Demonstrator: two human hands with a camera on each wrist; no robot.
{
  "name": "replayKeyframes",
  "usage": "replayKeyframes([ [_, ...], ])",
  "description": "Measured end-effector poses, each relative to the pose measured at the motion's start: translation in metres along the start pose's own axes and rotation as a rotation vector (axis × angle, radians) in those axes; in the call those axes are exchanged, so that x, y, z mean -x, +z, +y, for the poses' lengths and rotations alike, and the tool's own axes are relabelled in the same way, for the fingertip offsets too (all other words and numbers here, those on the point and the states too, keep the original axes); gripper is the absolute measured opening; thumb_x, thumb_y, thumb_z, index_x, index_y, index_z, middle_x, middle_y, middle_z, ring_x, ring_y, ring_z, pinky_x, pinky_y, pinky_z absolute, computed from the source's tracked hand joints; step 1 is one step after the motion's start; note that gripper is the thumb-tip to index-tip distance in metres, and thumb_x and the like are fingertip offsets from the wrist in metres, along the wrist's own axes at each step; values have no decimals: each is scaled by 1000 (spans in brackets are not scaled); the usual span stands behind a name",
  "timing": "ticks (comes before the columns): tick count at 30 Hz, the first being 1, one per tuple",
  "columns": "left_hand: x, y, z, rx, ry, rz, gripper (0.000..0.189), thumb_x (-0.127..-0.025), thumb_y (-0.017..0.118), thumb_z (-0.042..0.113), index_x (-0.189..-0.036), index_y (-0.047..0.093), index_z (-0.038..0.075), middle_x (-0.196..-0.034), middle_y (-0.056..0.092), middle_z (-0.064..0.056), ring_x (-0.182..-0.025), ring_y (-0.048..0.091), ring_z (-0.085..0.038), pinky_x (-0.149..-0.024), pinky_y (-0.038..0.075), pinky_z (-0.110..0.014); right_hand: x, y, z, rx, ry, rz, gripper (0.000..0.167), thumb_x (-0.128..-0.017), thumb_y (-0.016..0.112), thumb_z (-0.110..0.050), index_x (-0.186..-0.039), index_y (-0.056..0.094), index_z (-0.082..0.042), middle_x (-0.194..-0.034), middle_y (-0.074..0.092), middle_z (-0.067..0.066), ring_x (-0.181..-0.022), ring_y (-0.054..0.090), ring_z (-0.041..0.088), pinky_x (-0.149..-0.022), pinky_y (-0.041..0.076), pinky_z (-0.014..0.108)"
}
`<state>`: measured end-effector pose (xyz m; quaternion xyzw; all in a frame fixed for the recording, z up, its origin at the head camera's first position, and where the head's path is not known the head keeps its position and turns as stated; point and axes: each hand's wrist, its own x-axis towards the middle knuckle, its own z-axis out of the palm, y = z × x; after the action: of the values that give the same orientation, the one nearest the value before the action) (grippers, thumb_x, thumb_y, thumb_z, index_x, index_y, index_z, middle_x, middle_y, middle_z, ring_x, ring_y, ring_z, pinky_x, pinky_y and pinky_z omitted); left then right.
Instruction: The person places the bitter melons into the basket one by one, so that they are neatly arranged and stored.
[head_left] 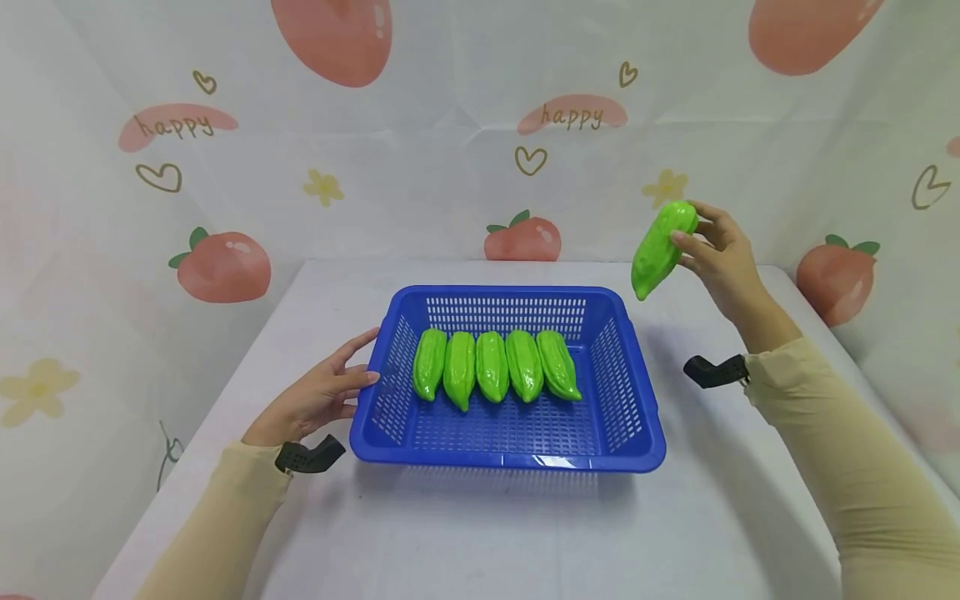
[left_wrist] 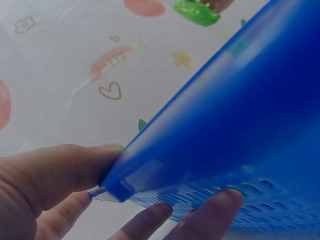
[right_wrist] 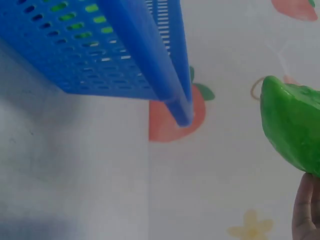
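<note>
My left hand (head_left: pixel 318 396) holds the left side of a blue plastic basket (head_left: pixel 465 460). In the left wrist view its thumb lies at the rim and the other fingers are against the perforated outer wall (left_wrist: pixel 280 185). Inside the basket lies a row of several glossy bitter melons (head_left: pixel 492 367), side by side, tips toward me. Above the table, beyond the basket's back right corner, my right hand (head_left: pixel 723 250) grips another bitter melon (head_left: pixel 658 250), tilted with its tip down. The right wrist view shows only part of this melon (right_wrist: pixel 292 125) and a few fingers.
A white-covered table (head_left: pixel 480 533) bears the basket. Behind it and at the sides hangs a pale sheet (head_left: pixel 427 175) printed with fruit, hearts and flowers. Inside the basket, bare mesh floor (head_left: pixel 510 433) shows in front of the melons and to their right.
</note>
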<state>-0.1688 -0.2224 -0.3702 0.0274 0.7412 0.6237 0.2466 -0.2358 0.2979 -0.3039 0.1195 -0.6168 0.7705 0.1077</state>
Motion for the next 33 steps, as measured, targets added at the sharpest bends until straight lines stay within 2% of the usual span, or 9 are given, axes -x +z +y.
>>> replayKeyframes([
  [7,0,0,0,9,-3,-1,83,-94,64,26,-155,9,37,-146,39,-23,-111,64,-27,-90,54,-48,11,13,-4,-73,-39,-59,38,-90,56,10,-123,53,-9,-115,52,7,-95,63,13,-82,56,20],
  [11,-1,1,0,14,-4,-1,83,-94,64,26,-155,9,37,-145,40,-23,-109,65,-26,-90,55,-48,15,18,-5,-29,-72,-84,39,-90,56,11,-122,55,-9,-113,54,7,-92,64,13,-82,56,20],
  [17,-1,0,0,16,-1,-4,82,-94,63,26,-155,10,37,-143,41,-24,-107,66,-26,-88,56,-47,20,20,-1,185,-107,-127,39,-89,60,7,-124,58,-12,-111,60,0,-93,62,10,-81,54,15],
  [22,-1,0,0,8,3,2,83,-94,64,26,-155,9,38,-145,40,-23,-108,66,-26,-89,55,-47,23,18,5,387,-103,-150,40,-90,62,1,-127,57,-15,-112,60,-6,-93,60,10,-74,52,14],
  [33,-2,0,1,12,-3,2,82,-94,63,25,-155,9,37,-145,39,-25,-106,66,-24,-88,56,-47,33,15,20,601,22,-217,42,-94,62,-12,-134,52,-21,-111,57,-13,-78,62,7,-62,48,19],
])
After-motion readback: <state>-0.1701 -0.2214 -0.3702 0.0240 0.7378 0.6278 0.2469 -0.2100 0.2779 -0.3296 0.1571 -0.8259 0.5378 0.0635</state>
